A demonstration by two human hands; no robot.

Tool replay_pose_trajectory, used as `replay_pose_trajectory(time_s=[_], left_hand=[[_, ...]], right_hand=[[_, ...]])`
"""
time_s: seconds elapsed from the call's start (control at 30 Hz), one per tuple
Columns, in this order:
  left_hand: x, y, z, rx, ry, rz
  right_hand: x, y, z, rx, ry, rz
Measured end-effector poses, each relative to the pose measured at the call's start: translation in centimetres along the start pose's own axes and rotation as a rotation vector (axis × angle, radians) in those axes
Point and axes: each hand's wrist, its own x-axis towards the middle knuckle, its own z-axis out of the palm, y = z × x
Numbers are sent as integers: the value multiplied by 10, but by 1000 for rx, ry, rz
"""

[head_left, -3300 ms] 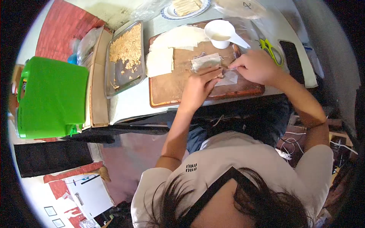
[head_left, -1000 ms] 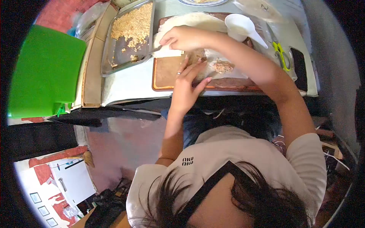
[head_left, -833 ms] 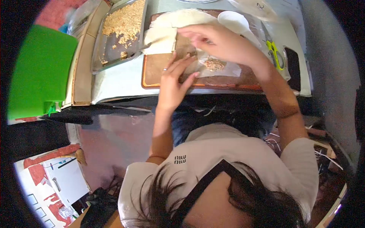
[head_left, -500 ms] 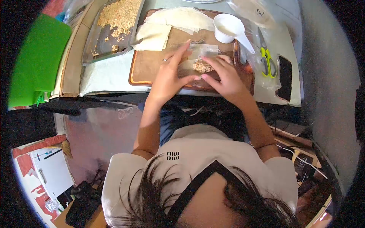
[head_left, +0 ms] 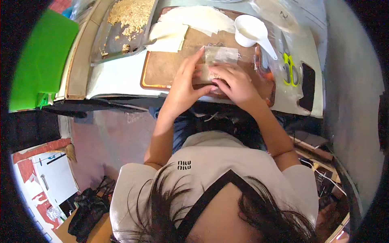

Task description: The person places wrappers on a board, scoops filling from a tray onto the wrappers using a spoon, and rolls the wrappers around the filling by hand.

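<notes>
A thin, translucent spring roll wrapper (head_left: 221, 55) lies on the brown board, with a small heap of crumbly filling (head_left: 213, 75) near its front part. My left hand (head_left: 183, 86) rests along the wrapper's left side, fingers stretched out and thumb spread toward the filling. Over the filling and the wrapper's near part, my right hand (head_left: 238, 84) curls its fingers and thumb, hiding much of both. The two thumbs come close together at the near edge. Behind the hands lie a stack of square wrappers (head_left: 167, 38) and a fanned pile of wrappers (head_left: 198, 18).
The board (head_left: 160, 75) lies at the table's front edge. A metal tray (head_left: 117, 50) of filling with a utensil handle stands at left. A white dipper (head_left: 248, 34), green-handled scissors (head_left: 289, 71) and a dark phone (head_left: 306, 87) are at right. A green container (head_left: 44, 60) stands far left.
My right hand has moved a little toward the left and its fingers now curl over the filling, covering most of it. The view has shifted slightly.
</notes>
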Motion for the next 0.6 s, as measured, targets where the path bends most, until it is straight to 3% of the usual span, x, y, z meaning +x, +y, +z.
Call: replay_pose_trajectory(time_s=[0.13,0.33,0.6], left_hand=[[1,0,1,-67,-16,-33],[16,0,5,251,-82,179],[22,-5,22,301,-16,208]], right_hand=[[1,-6,-9,252,-2,162],[-9,4,-30,221,69,149],[-17,19,-29,297,28,149]])
